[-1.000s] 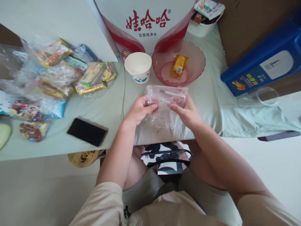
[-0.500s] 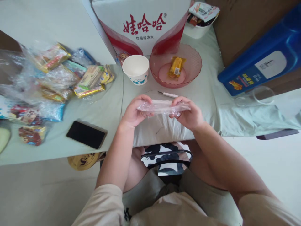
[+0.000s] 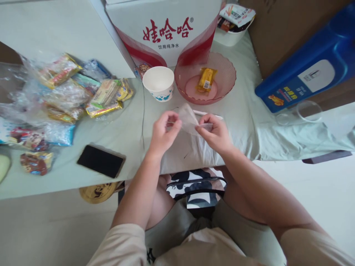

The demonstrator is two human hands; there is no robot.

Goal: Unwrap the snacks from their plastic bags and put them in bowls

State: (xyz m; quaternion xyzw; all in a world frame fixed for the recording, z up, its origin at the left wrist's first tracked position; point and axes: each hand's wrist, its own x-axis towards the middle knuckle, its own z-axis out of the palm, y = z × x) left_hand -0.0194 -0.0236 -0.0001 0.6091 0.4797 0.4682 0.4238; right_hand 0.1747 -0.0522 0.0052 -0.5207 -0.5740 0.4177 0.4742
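Both my hands hold a crumpled clear plastic wrapper just above the cloth-covered table. My left hand pinches its left side with closed fingers. My right hand pinches the right side, also closed. A thin white stick-like thing lies on the cloth just behind the wrapper. Behind that stand a white paper cup and a pink ribbed bowl with one yellow packet in it.
A heap of wrapped snacks covers the left of the table, with a black phone near the front edge. A red-and-white carton stands at the back. A blue container and a clear ring lie at right.
The wrapper was spread flat between my hands a second ago, then folded to a strip; now it is bunched smaller and my hands have come closer together.
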